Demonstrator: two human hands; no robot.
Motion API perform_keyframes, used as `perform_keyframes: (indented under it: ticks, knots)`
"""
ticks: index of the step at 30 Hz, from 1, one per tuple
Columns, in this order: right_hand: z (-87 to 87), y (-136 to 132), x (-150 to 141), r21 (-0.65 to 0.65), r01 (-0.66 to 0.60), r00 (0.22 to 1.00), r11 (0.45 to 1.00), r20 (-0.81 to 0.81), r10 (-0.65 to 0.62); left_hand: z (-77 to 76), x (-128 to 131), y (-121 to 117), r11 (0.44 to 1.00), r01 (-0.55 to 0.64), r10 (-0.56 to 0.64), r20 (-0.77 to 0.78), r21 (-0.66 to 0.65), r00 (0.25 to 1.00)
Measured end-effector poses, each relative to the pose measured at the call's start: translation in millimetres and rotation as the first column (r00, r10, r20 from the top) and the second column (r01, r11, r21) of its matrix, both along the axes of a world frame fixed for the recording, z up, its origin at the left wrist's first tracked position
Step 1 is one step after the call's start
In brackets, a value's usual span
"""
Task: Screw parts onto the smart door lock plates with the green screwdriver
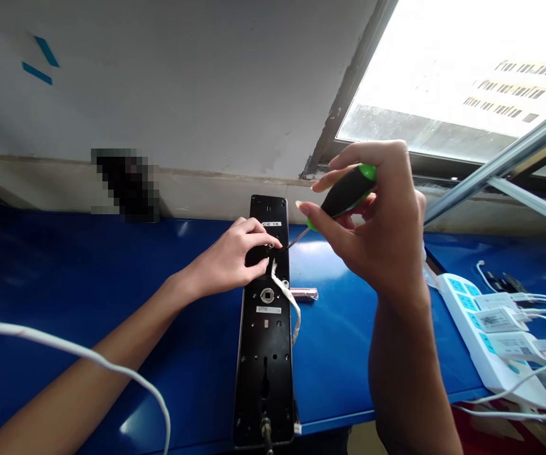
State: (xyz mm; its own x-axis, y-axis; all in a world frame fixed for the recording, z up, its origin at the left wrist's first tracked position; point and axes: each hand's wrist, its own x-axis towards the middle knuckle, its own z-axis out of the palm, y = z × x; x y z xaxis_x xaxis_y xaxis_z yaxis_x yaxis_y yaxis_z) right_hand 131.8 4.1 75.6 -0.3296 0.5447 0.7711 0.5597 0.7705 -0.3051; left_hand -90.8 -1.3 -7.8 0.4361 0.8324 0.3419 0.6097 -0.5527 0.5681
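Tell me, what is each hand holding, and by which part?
The right hand grips a screwdriver by its black-and-green handle. The left hand lies on the upper part of a black lock panel; whether its fingertips pinch anything cannot be told.

Ahead of me, a scuffed white plaster wall (197, 88) fills the upper left of the frame, marked by two slanted blue strips (40, 60). At upper right, a black-framed window (443, 76) glares with daylight, above my glossy blue bench (64, 265).

Bare forearms (112, 344), with what look like long right-hand fingernails (299, 205).
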Motion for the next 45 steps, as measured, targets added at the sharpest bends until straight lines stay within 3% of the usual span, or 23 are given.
perform_keyframes:
  ticks: [8, 18, 24, 40, 45]
  knots:
    - [2.4, -1.5, 0.4, -0.011, -0.068, 0.997, 0.998, 0.034, 0.069, 0.0, -1.3, -0.5, 1.000, 0.006, -0.006, -0.004, -0.011, 1.000]
    - [0.0, 0.2, 0.9, -0.004, -0.022, 1.000, 1.000, 0.016, 0.022, 1.7, -1.0, -0.5, 0.999, 0.011, -0.011, -0.006, -0.046, 1.000]
    - [3.6, -2.3, -0.2, -0.025, -0.077, 0.996, 0.997, 0.034, 0.078, 3.5, -0.6, -0.6, 0.998, 0.013, -0.013, -0.003, -0.059, 1.000]
    - [0.8, -2.7, -0.8, -0.061, -0.073, 0.997, 0.995, 0.027, 0.075, 3.3, -0.4, -0.3, 0.999, 0.008, -0.008, 0.000, -0.054, 1.000]
    - [-0.7, 1.0, -0.3, -0.009, -0.050, 0.999, 0.999, 0.012, 0.050, 1.7, -1.5, -0.2, 0.999, 0.008, -0.008, -0.003, -0.045, 1.000]
